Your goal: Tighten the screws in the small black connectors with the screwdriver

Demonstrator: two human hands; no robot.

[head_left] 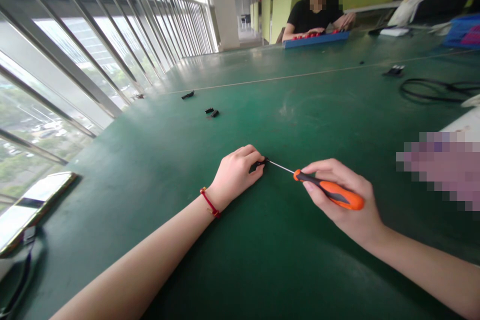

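Observation:
My left hand [242,172], with a red string bracelet [210,202] at the wrist, pinches a small black part [264,161] just above or on the green table. Most of that part is hidden by the fingers, so its kind cannot be made out. In my right hand [345,200] is a screwdriver [339,195] with an orange and dark grey handle. Its thin metal shaft points left, and the tip meets the black part at my left fingertips. Fingers and thumb of the right hand close around the front of the handle.
Small black pieces [214,113] lie beyond my left hand on the green table [232,270]. A phone [33,205] with a cable rests at left, beside a metal railing [123,30]. Black cable [431,85] lies at right. Across the table a person [318,15] sits behind a blue tray [317,40].

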